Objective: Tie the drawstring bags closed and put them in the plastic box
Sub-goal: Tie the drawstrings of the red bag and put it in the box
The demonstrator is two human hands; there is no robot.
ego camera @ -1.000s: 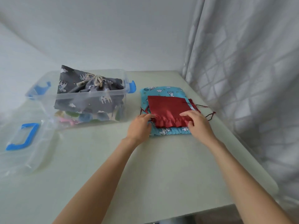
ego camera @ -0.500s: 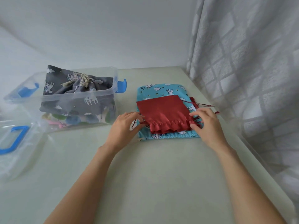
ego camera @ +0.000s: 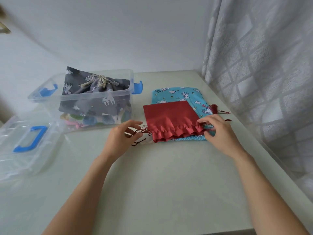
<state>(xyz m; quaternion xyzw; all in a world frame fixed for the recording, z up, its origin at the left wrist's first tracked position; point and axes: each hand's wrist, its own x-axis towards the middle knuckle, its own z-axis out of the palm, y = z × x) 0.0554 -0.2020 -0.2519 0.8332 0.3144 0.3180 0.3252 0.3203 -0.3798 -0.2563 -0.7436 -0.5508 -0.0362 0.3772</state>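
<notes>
A red drawstring bag (ego camera: 169, 116) lies flat on top of a blue patterned bag (ego camera: 179, 95), its gathered mouth facing me. My left hand (ego camera: 122, 138) pinches the dark red cord (ego camera: 142, 132) at the bag's left side. My right hand (ego camera: 218, 131) pinches the cord at the mouth's right corner. A red tassel (ego camera: 213, 108) trails to the right. The clear plastic box (ego camera: 81, 97) with blue latches stands to the left and holds a tied grey patterned bag (ego camera: 94, 92).
The box's clear lid (ego camera: 22, 146) with a blue handle lies on the table at the far left. A grey curtain (ego camera: 262, 65) hangs along the table's right edge. White walls close the back.
My hands have moved apart, drawing the cords outward so the red bag's mouth gathers tighter. The left hand has pulled left, clear of the bag.
</notes>
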